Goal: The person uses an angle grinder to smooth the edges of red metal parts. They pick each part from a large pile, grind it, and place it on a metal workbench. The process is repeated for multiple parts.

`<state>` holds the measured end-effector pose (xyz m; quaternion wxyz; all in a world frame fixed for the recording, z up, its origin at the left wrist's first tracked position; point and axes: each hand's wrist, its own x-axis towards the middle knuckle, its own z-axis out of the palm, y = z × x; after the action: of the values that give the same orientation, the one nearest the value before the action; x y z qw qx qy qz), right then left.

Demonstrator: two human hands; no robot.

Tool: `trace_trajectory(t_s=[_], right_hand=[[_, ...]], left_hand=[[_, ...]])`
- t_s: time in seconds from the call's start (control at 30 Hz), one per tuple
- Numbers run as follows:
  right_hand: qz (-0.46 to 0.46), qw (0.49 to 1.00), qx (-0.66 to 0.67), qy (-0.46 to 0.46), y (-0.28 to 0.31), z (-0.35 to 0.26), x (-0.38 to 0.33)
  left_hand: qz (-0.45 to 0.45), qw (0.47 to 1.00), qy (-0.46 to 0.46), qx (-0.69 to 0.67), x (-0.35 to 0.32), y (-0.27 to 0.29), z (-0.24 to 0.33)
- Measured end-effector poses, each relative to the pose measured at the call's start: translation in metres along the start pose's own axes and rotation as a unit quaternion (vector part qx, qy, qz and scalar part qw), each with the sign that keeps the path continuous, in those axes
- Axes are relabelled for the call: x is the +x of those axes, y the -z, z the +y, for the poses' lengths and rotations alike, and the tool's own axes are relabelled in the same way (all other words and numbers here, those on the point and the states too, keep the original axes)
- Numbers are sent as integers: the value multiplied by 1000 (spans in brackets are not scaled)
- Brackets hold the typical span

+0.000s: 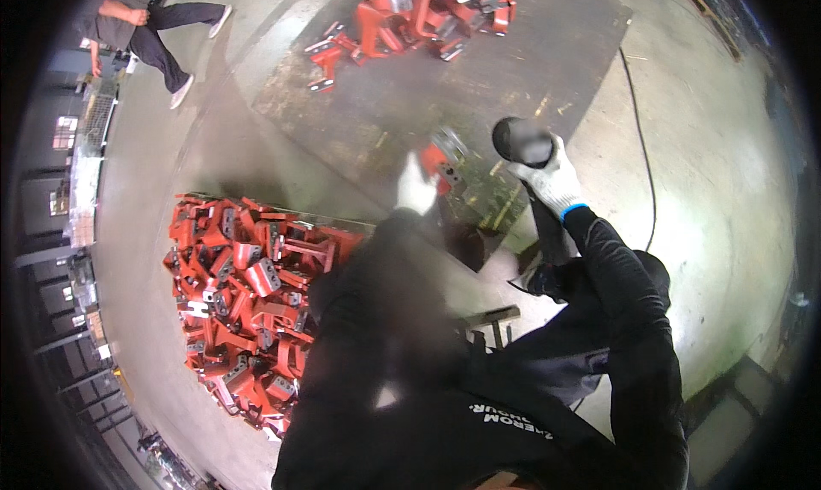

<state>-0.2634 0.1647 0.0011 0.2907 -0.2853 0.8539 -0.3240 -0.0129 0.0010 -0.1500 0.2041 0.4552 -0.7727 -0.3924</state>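
My left hand (416,186), in a white glove and blurred by motion, holds a red metal bracket (442,163) over the dark steel plate (547,54) on the floor. My right hand (552,178), also gloved in white, grips a black cylindrical power tool (522,141) just right of the bracket; the tool's body runs down past my wrist. Both black sleeves reach up from the lower edge.
A big heap of red metal brackets (244,293) lies at my left. Several more red brackets (419,11) sit at the plate's far end. A black cable (641,139) snakes across the concrete floor on the right. Another person (145,28) stands at the upper left.
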Motion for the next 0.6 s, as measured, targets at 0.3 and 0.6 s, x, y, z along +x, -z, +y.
trace_trajectory(t_s=[0.3,0.6], right_hand=[[-45,998,-21,39,-86,32,48],[-129,979,-152,48,-106,-10,53]], left_hand=[[-194,957,83,201,19,99,45],[-91,987,-73,114,8,100,28]])
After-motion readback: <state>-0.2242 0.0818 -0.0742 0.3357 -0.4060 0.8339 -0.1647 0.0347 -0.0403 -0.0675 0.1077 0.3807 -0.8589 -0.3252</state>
